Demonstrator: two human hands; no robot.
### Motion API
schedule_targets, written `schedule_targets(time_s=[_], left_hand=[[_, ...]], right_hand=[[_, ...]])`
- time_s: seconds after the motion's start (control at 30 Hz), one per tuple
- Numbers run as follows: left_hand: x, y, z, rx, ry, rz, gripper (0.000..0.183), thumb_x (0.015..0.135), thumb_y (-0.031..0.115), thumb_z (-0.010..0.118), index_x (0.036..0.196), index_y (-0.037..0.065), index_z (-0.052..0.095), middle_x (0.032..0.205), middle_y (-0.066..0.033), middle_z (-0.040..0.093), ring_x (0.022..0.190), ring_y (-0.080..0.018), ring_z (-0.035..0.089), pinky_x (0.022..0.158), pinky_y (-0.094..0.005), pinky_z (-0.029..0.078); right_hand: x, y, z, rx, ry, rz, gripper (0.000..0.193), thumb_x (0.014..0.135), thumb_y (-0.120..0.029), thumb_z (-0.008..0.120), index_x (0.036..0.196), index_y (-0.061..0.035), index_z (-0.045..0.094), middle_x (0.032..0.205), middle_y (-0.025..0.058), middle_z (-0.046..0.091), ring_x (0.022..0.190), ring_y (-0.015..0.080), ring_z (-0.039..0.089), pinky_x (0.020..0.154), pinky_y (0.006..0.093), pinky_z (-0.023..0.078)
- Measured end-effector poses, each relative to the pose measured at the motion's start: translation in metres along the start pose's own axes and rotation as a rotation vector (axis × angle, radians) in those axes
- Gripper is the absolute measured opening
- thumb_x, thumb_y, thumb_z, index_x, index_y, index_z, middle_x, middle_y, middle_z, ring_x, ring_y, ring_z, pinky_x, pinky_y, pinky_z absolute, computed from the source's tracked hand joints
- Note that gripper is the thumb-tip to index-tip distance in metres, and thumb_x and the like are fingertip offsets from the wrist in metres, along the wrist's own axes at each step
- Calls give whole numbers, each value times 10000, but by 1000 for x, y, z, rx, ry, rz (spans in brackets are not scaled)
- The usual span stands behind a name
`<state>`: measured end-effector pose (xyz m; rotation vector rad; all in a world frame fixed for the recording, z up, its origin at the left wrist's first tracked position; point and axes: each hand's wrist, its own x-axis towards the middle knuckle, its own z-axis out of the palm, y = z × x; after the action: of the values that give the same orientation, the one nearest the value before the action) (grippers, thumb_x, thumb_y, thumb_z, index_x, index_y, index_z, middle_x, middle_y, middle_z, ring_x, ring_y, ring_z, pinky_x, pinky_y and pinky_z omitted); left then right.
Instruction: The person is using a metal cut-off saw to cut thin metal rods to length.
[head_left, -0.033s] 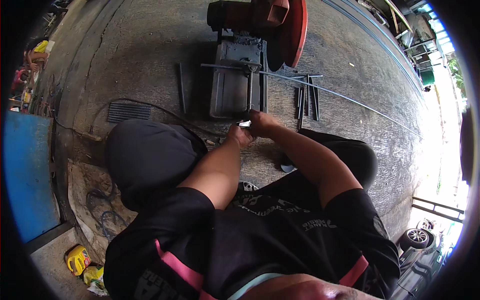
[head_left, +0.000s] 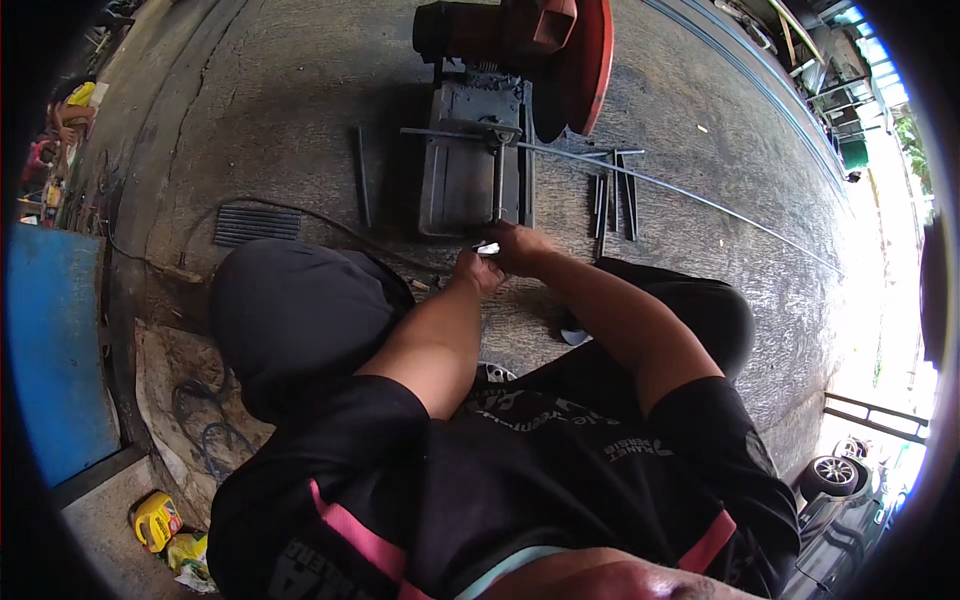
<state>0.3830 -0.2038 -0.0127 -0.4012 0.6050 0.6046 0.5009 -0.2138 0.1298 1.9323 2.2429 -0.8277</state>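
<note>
A cut-off saw (head_left: 480, 160) stands on the ground in front of me, its red blade guard (head_left: 603, 70) at the far right side. A long thin metal bar (head_left: 680, 190) lies across its base, through the vise (head_left: 500, 135). The vise's screw rod (head_left: 500, 185) runs toward me. At its near end is my right hand (head_left: 522, 248), fingers closed; what they grip is mostly hidden. Just below and left, my left hand (head_left: 482, 270) is closed round a small shiny, pale object (head_left: 487, 249), too small to name. The two hands are close together.
Short cut bars (head_left: 630, 200) lie right of the saw, and one single bar (head_left: 363, 178) left of it. A neat row of bars (head_left: 258, 224) and a dark cable (head_left: 330, 225) lie near my left knee. A blue panel (head_left: 60, 340) stands far left.
</note>
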Motion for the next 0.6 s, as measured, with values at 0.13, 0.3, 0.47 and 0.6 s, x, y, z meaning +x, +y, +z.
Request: schedule_targets(time_s=[0.13, 0.3, 0.47, 0.6], left_hand=[[16, -1, -17, -2, -84, 56, 338, 879, 270, 410, 1098, 34, 512, 1158, -152, 545, 1073, -335, 537, 939, -547, 402], [12, -8, -22, 447, 36, 353, 322, 874, 189, 366, 1123, 13, 473, 1120, -198, 523, 1081, -355, 523, 962, -506, 403], [-5, -17, 2, 101, 7, 247, 349, 863, 190, 356, 1137, -2, 455, 1133, -213, 511, 1084, -362, 517, 969, -502, 396], [-17, -14, 19, 405, 86, 380, 358, 844, 238, 388, 1088, -1, 495, 1095, -198, 535, 1060, -362, 527, 942, -507, 411]], right_hand=[[5, -10, 18, 24, -25, -145, 413, 806, -227, 590, 1207, -167, 517, 1159, 128, 543, 1071, 304, 557, 876, 412, 472], [4, -12, 13, 10, -153, -9, 392, 837, -273, 556, 1208, -154, 512, 1172, 129, 551, 1079, 307, 553, 878, 415, 457], [-1, -16, 5, -24, -115, -75, 341, 845, -245, 561, 1180, -186, 525, 1142, 116, 568, 1054, 298, 574, 845, 419, 484], [7, -16, 10, -18, -178, -3, 318, 856, -263, 543, 1168, -203, 540, 1119, 111, 595, 1022, 303, 596, 819, 420, 496]])
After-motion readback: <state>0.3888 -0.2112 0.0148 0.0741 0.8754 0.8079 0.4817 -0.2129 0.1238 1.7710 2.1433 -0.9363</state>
